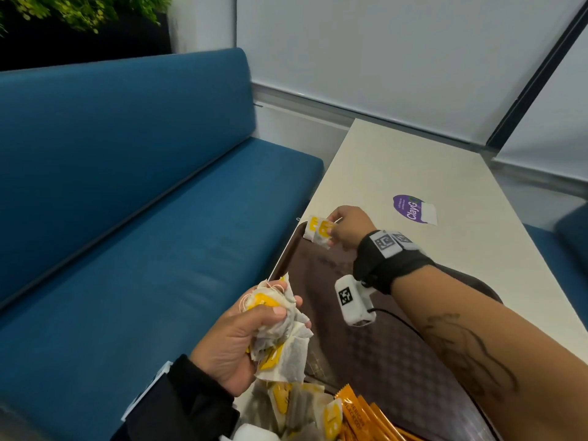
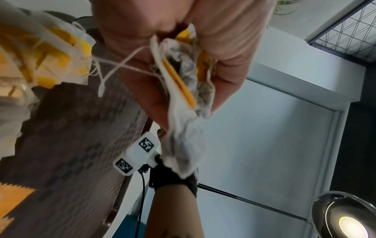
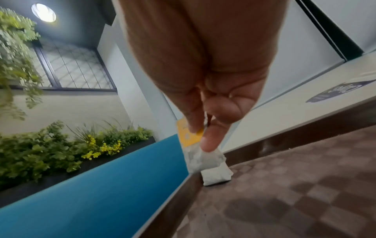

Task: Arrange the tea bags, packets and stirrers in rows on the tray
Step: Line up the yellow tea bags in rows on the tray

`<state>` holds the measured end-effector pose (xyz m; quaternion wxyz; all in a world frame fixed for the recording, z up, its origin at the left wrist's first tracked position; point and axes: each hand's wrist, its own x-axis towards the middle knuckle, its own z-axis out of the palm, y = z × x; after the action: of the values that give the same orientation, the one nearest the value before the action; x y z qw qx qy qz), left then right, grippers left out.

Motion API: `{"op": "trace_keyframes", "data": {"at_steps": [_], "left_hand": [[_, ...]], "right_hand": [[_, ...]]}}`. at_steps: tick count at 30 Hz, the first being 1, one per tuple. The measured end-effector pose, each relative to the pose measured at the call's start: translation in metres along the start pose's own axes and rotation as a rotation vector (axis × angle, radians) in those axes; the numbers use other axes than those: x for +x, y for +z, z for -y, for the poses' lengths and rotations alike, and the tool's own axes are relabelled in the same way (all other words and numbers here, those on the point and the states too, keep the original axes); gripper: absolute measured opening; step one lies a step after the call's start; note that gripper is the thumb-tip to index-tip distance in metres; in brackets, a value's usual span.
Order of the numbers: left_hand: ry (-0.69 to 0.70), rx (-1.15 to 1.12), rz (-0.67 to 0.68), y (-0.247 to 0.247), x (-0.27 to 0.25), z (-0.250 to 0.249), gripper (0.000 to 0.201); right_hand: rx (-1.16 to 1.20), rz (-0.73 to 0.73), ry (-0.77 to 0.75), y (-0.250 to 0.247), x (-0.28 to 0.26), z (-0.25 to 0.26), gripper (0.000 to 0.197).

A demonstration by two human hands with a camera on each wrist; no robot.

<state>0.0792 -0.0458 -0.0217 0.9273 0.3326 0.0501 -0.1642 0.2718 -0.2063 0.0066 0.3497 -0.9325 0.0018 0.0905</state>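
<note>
Nearest the head camera, loose tea bags [image 1: 286,412] with yellow tags lie heaped at the tray's near left corner, touching a fan of orange packets [image 1: 366,415] just to their right. Both piles run off the bottom edge of the view, so how many there are cannot be told.

Above that heap, the left hand [image 1: 235,342] grips a crumpled bunch of tea bags [image 1: 280,329], fingers and thumb curled round it. From the left wrist view the bunch [image 2: 183,83] shows white paper, yellow tags and loose strings trailing from between the fingers.

The brown tray [image 1: 381,351] has a checkered surface and sits on a pale table [image 1: 413,167], its left edge next to a blue bench [image 1: 127,186].

At the tray's far left corner the right hand [image 1: 350,226] pinches a tea bag [image 1: 324,233] by its yellow tag between thumb and fingertips. From the right wrist view this bag [image 3: 200,154] hangs upright, its lower end just above the tray floor beside the rim; whether it touches cannot be told. Another tea bag [image 3: 216,176] lies on the tray in the corner, just beside the pinched one.

A purple sticker [image 1: 410,208] is on the table beyond the tray. Green plants [image 3: 61,149] grow behind the bench back.
</note>
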Motion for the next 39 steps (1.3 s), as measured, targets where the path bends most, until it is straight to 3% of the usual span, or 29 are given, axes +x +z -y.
{"op": "trace_keyframes", "data": {"at_steps": [12,21,27,29,32,34,39], "left_hand": [[-0.037,-0.046,0.001,-0.004,0.008,0.004,0.056],[-0.036,-0.030,0.015,-0.001,0.007,0.004,0.040],[-0.016,-0.019,0.011,0.004,0.004,0.004,0.042],[-0.010,-0.024,0.008,0.008,0.002,0.004,0.041],[-0.026,-0.015,-0.003,0.013,0.001,0.004,0.039],[-0.036,-0.004,-0.005,0.018,0.001,0.006,0.040],[-0.033,-0.013,-0.070,0.028,0.000,0.010,0.040]], "right_hand": [[-0.176,0.004,0.051,0.030,0.053,-0.002,0.032],[0.082,-0.066,0.197,0.037,0.053,-0.003,0.021],[0.005,-0.180,-0.036,0.014,0.030,0.006,0.030],[0.072,-0.113,-0.129,0.004,0.006,0.020,0.028],[0.183,0.180,-0.238,-0.011,-0.044,0.039,0.012],[0.213,0.343,-0.301,-0.020,-0.076,0.044,0.013],[0.190,0.502,-0.295,-0.031,-0.140,0.041,0.019]]}}
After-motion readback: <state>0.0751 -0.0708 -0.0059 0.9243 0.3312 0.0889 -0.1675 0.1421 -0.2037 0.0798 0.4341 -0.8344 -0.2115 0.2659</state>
